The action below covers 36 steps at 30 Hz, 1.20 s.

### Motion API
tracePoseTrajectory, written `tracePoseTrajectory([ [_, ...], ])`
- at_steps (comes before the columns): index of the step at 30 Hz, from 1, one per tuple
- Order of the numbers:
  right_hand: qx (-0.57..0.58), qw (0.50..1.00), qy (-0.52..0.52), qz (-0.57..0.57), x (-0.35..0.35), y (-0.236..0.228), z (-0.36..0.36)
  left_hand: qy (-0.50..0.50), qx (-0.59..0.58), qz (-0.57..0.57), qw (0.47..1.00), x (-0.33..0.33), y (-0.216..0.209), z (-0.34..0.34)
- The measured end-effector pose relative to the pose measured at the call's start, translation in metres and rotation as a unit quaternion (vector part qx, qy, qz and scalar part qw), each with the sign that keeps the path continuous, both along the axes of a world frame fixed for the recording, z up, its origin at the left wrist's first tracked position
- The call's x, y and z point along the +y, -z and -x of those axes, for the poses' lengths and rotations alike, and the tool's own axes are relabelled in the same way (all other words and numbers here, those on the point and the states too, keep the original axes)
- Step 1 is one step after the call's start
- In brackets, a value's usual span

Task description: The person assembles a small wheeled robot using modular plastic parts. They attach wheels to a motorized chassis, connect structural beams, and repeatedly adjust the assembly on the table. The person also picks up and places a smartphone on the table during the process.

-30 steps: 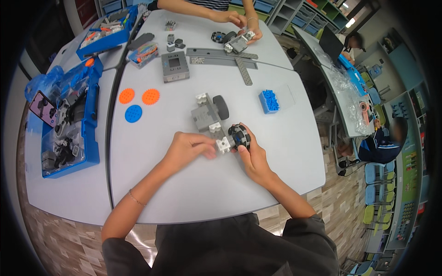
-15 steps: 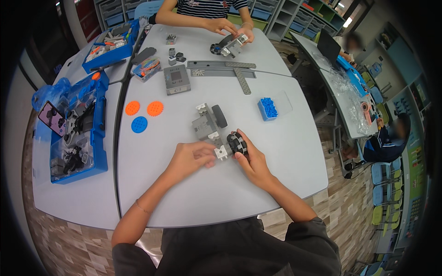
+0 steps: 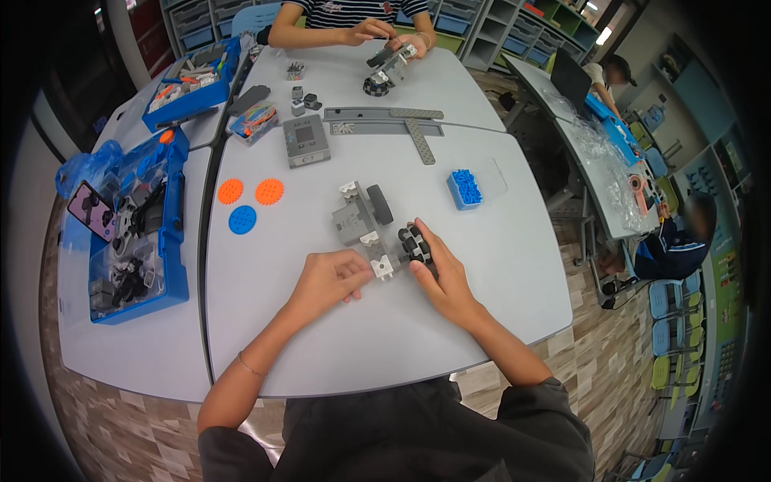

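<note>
On open table, clear of its edges, right hand grips wheel; left hand, hold unclear.

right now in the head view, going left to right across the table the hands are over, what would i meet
left orange disc → right orange disc → left hand → plain dark tyre → roller wheel → tub of blue pieces
</note>
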State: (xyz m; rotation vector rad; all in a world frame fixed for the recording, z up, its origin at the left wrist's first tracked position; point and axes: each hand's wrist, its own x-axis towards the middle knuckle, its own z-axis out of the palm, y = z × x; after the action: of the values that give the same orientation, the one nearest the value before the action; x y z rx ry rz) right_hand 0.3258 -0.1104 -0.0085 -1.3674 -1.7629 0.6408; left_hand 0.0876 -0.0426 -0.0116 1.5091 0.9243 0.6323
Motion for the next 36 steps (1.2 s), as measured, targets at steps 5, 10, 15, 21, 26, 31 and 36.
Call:
tracePoseTrajectory([
  [5,-0.063,0.994,0.060,-0.066,0.012,-0.003,-0.019,0.001,0.009,-0.003,1.000,0.000,0.000,0.000],
  [10,-0.189,0.973,0.097,-0.090,0.015,-0.005,-0.029,0.001,0.000,0.001,1.000,0.000,0.000,0.000],
  [15,-0.222,0.962,0.108,-0.117,0.016,-0.010,-0.027,0.008,0.009,0.012,1.000,0.002,0.000,0.001],
  [21,-0.121,0.976,0.016,-0.181,0.011,-0.011,-0.007,0.008,0.007,0.014,1.000,0.002,0.001,0.000],
  [26,-0.162,0.972,-0.033,-0.166,0.016,-0.012,0.001,0.010,0.001,0.012,1.000,0.002,0.001,0.000],
  [31,-0.088,0.990,-0.018,-0.111,0.017,-0.008,0.000,0.007,-0.005,0.002,1.000,0.002,0.003,0.000],
  [36,-0.024,0.999,0.007,-0.022,0.019,-0.002,-0.003,0.006,0.003,0.000,1.000,0.002,0.003,0.000],
])
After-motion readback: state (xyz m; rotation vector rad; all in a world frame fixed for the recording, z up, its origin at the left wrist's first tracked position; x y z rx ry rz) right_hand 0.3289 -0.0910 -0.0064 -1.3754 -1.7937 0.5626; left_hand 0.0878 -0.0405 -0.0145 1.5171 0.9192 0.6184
